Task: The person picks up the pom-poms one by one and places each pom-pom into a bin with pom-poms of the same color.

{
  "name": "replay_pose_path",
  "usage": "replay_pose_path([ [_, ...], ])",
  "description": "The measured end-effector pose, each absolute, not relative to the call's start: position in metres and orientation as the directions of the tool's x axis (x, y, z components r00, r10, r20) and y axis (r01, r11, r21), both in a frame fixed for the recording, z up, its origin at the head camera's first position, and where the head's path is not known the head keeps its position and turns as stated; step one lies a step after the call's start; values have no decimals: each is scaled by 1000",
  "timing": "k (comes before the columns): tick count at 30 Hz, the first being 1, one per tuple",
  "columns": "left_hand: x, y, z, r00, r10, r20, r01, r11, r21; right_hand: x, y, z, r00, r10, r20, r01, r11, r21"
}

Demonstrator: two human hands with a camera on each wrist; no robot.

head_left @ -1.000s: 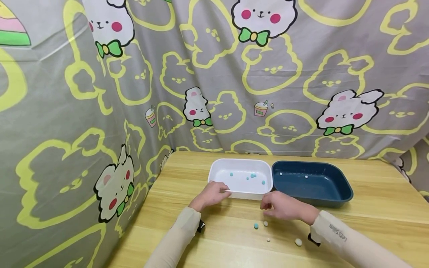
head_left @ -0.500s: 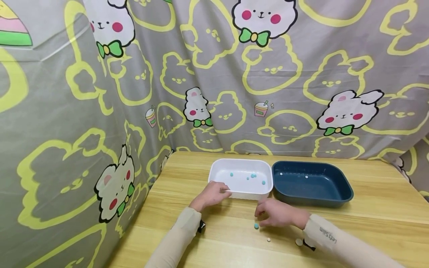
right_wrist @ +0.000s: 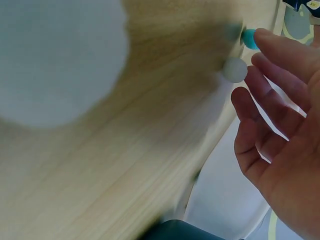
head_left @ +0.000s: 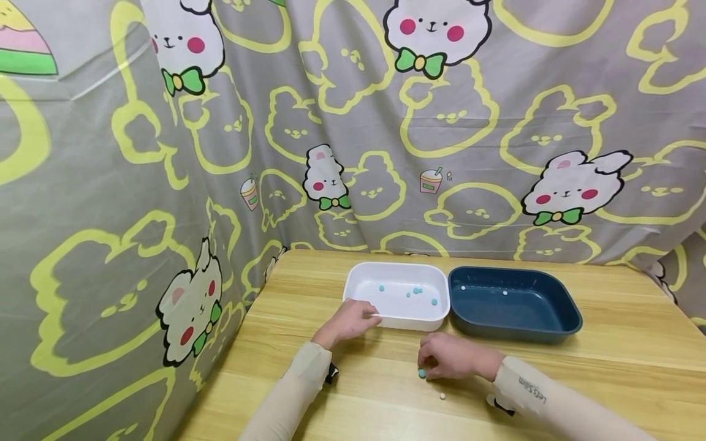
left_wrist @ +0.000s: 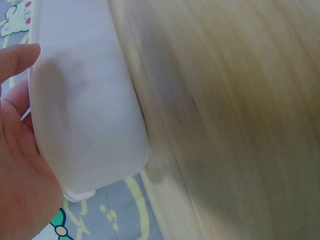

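Note:
My left hand (head_left: 349, 320) holds the near left rim of the white plastic bin (left_wrist: 95, 100). In the left wrist view the thumb lies by the rim and the other fingers go behind the wall. Low over the table, my right hand (head_left: 455, 355) has its fingertips at a small blue ball (head_left: 422, 373). The right wrist view shows the thumb tip overlapping that blue ball (right_wrist: 250, 39), with the fingers loosely bent and spread. A white ball (right_wrist: 235, 70) sits right by the fingertips; contact is unclear. Another small white ball (head_left: 442, 397) lies nearer me.
Several blue balls (head_left: 434, 302) lie in the white bin. Beside it stands a navy bin (head_left: 568, 318) holding two white balls (head_left: 504, 293). A larger white ball (right_wrist: 55, 55), blurred in the right wrist view, lies under the right wrist. A patterned curtain (head_left: 463, 135) hangs behind the table.
My right hand has come back from the white bin's front edge, toward me and slightly left, to the blue ball. It now covers one white ball. The left hand stays put.

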State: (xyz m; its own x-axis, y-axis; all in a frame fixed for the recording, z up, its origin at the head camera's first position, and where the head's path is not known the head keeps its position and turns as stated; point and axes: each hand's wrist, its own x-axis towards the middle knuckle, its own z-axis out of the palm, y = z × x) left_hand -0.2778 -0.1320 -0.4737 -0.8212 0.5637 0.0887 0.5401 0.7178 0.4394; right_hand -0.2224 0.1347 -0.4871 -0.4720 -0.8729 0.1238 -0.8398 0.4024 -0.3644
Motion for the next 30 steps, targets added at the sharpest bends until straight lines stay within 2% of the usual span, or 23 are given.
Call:
replay_pose_path([
  [30,-279,-132,-476,-828,554,84,528,720,449,-225,130,-485,-498,-866,43,-808,446,-384],
])
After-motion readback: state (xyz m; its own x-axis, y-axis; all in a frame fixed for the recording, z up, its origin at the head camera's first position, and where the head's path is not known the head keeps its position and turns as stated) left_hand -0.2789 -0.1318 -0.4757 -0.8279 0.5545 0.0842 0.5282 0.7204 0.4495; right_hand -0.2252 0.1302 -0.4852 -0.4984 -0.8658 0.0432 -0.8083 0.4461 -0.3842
